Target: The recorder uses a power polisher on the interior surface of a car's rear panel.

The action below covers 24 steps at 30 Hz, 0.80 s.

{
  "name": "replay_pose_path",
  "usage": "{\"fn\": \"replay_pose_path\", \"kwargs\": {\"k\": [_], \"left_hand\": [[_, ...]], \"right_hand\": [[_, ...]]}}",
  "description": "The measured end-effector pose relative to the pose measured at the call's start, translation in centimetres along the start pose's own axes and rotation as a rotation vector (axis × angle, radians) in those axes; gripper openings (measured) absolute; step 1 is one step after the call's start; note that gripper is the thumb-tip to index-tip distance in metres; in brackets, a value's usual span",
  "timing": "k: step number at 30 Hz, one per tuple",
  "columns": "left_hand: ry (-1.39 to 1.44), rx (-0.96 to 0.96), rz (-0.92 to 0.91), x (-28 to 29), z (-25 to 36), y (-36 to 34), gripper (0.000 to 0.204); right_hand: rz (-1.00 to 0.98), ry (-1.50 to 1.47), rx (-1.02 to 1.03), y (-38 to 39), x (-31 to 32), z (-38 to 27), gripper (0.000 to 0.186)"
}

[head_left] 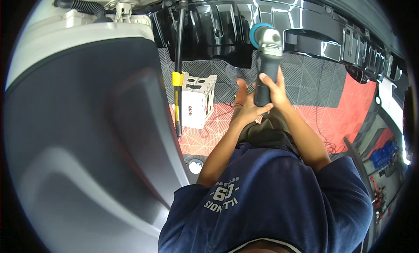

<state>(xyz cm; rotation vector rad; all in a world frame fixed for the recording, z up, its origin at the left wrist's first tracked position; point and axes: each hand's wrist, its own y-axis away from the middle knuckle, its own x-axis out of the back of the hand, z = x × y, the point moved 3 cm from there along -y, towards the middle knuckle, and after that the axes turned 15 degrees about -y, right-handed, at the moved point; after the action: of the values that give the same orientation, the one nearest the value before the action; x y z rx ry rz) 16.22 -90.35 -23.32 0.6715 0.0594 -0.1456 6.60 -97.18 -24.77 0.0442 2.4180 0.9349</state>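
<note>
Both of my hands grip a black-handled rotary polisher (268, 61) with a metal head and a blue round pad (255, 30). My left hand (254, 109) is wrapped round the lower end of the handle, while my right hand (276, 89) holds it a little higher, thumb across the front. The pad is in front of glossy black car bodywork (205, 26); whether it touches that surface I cannot tell.
A large dark grey panel (78, 122) fills the left. Beside it stand a black strut with yellow wrapping (177, 78) and a white step stool (193, 113). Red and grey tiles (316, 122) floor the area. Cables (331, 147) lie right, near cluttered shelving (379, 165).
</note>
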Motion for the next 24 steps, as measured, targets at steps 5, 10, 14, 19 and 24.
{"fn": "replay_pose_path", "kwargs": {"k": [5,10,14,19,24], "left_hand": [[0.064,-0.025,0.022,0.7,-2.4,0.7,0.046],[0.107,0.14,0.091,2.7,-8.1,4.9,0.049],[0.029,0.114,0.135,2.3,-6.7,5.6,0.049],[-0.013,-0.034,0.001,1.1,-2.1,1.0,0.042],[0.057,-0.008,-0.01,1.4,-2.2,-0.4,0.056]], "right_hand": [[-0.052,0.01,-0.053,0.2,-1.2,1.6,0.045],[-0.178,0.038,-0.121,1.8,-3.4,5.7,0.057],[-0.174,-0.046,-0.134,2.7,-3.5,5.0,0.052],[0.04,-0.126,-0.036,1.0,-1.4,1.6,0.044],[-0.026,-0.004,0.027,-0.6,-2.3,0.4,0.042]]}}
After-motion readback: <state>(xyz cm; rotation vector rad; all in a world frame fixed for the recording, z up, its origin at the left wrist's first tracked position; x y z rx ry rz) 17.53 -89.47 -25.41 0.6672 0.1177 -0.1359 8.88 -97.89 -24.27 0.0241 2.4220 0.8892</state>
